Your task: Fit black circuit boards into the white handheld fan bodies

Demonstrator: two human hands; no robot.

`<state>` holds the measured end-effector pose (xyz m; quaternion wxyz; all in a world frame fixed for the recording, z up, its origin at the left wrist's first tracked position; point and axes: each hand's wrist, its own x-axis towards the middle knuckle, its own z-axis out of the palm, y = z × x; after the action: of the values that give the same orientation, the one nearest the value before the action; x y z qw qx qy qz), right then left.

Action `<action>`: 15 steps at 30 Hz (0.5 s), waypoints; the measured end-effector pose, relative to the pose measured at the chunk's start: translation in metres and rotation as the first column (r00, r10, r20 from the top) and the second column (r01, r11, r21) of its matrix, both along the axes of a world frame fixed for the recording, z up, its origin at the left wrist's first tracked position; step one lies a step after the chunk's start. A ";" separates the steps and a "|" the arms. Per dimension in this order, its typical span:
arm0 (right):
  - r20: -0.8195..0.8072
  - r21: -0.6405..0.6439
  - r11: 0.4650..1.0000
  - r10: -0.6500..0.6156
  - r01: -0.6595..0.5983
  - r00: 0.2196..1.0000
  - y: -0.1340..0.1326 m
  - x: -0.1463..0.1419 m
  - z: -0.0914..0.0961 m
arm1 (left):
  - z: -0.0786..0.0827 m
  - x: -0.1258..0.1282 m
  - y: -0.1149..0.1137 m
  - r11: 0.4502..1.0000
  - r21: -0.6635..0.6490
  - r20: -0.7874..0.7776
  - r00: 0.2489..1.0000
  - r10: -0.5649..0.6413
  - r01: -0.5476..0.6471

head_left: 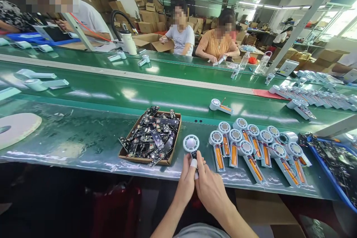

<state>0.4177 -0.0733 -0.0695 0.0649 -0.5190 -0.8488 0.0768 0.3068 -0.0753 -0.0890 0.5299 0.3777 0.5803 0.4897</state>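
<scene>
Both hands are closed around the handle of a light-blue handheld fan (191,143) at the front edge of the bench, its round head pointing away from me. My left hand (186,180) grips from the left, with a white cover on the thumb. On the other side my right hand (209,187) has its fingers along the handle. A bit of black circuit board shows in the handle; my fingers hide most of it. Left of the hands, a cardboard tray (170,161) holds loose circuit boards (157,134). Several open fan bodies (245,148) with orange insides and wires lie to the right.
Beyond the bench runs a green conveyor belt (167,95) with a fan body (215,104) on it. A blue bin (329,169) of dark boards stands far right, a white disc (19,128) far left. Co-workers sit across the line, near a white tumbler (128,42).
</scene>
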 end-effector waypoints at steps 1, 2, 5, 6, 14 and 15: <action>0.011 -0.040 0.999 -0.029 0.029 1.000 0.003 -0.001 -0.001 | 0.006 -0.006 0.000 0.997 0.029 -0.109 0.992 -0.070 0.073; 0.036 -0.085 0.994 -0.065 0.068 0.997 0.006 -0.003 -0.001 | 0.013 -0.015 -0.001 0.989 0.056 -0.261 0.958 -0.118 0.137; 0.150 -0.138 0.976 -0.147 0.168 0.978 0.014 -0.012 -0.002 | 0.040 -0.044 -0.005 0.992 0.098 -0.758 0.652 0.019 0.084; 0.175 -0.128 0.977 -0.150 0.173 0.973 0.016 -0.015 -0.001 | 0.050 -0.054 -0.007 0.993 0.112 -0.861 0.496 0.112 -0.029; 0.029 -0.089 0.984 -0.152 0.154 0.988 0.012 0.006 0.026 | 0.071 -0.099 0.000 0.992 0.042 -0.974 0.216 0.067 -0.118; -0.017 -0.065 0.978 -0.198 0.197 0.980 0.012 0.016 0.031 | 0.071 -0.102 0.000 0.980 0.148 -0.953 0.246 0.177 -0.134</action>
<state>0.4339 -0.0612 -0.0390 0.0658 -0.6016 -0.7895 0.1027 0.2047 -0.0751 -0.0180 0.0112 0.5471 0.8076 0.2201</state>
